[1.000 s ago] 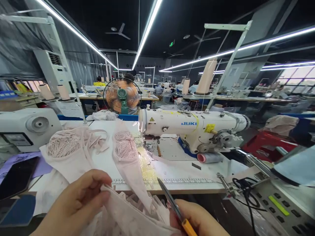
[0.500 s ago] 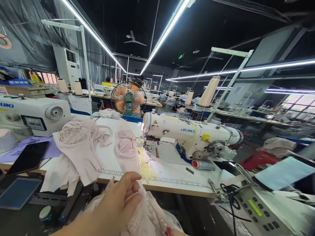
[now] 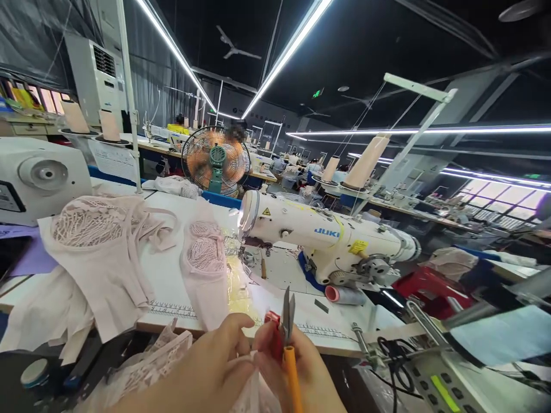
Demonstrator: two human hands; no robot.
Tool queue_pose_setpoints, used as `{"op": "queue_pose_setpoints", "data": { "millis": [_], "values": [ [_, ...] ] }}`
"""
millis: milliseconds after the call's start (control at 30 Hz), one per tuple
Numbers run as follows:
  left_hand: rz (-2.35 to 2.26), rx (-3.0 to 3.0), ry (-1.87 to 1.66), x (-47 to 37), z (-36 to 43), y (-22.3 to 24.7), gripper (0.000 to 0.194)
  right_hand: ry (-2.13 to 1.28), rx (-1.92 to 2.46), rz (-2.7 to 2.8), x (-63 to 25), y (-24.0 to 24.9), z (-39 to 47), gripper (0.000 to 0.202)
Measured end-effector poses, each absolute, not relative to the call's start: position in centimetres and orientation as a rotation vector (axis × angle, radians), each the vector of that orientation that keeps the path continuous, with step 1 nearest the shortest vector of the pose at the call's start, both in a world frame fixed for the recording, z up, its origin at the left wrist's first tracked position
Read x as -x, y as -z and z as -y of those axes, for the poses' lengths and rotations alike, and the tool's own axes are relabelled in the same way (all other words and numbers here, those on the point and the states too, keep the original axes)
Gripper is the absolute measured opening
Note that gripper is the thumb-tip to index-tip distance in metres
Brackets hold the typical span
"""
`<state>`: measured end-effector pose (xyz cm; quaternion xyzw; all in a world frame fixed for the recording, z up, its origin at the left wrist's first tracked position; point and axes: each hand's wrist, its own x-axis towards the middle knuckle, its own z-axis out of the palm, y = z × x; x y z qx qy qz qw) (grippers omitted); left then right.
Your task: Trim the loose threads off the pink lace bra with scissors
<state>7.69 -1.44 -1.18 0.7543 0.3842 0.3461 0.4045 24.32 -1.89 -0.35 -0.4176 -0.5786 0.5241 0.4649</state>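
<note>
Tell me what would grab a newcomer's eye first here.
Probably the big white sewing machine in the middle of the table, its left end brightly lit. Next, likely the scissors with the orange handle, blades pointing up in the right hand at the bottom. Then the round fan with orange blades, beyond the table, left of center.

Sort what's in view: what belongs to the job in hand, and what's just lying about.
Likely part of the job:
pale fabric between left hand and right hand
orange-handled snips, right hand
lace garment pieces
sewing machine

Apparently just lying about:
purple sheet
small grey strip
grey spool
</note>
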Motion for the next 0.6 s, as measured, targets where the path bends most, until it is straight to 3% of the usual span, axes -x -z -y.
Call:
{"op": "queue_pose_setpoints", "data": {
  "millis": [167, 400, 600],
  "values": [
    [-1.029, -1.43, -0.635, -7.6, -0.3, 0.8, 0.025, -1.287, 0.967, 1.379, -23.8, 1.5, 0.3, 0.026],
    [-1.107, -1.321, -0.573, -7.6, -2.0, 2.1, 0.02, -1.225, 1.069, 1.463, -23.8, 2.3, -1.2, 0.027],
    [-1.195, -1.237, -0.56, -7.2, -2.8, 2.8, 0.013, -1.298, 1.249, 1.905, -26.5, 1.0, -1.9, 0.053]
  ]
}}
